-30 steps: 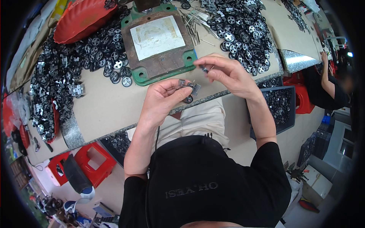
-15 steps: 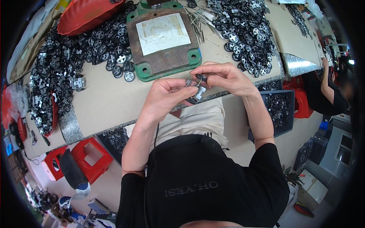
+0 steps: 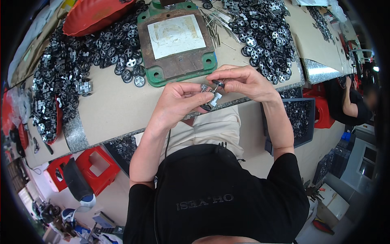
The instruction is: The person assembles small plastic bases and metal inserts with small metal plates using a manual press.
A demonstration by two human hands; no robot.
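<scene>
Near the table's front edge, my left hand (image 3: 180, 101) pinches a small silver-grey bracket (image 3: 216, 99) between thumb and fingers. A black wheel (image 3: 206, 107) sits at the bracket's lower end, partly covered by the fingers. My right hand (image 3: 248, 83) is closed on another small black wheel (image 3: 218, 83), held by thumb and forefinger at the bracket's upper end. A thin metal rod shows between this wheel and the bracket. Just beyond my hands stands a green metal base (image 3: 183, 75) with a brown plate and a white sheet on top.
Loose black wheels (image 3: 266, 44) with silver spokes lie heaped at the right, thin metal rods (image 3: 221, 24) beside them. Left are more wheels, brackets (image 3: 84, 87) and a red tray (image 3: 91, 16). A grey bin (image 3: 308, 122) and red stools (image 3: 97, 171) stand below the table. Another person works far right.
My view has shifted slightly, so the table's things sit a little further right. Both hands keep their hold, and the wheel in my right hand has tilted slightly.
</scene>
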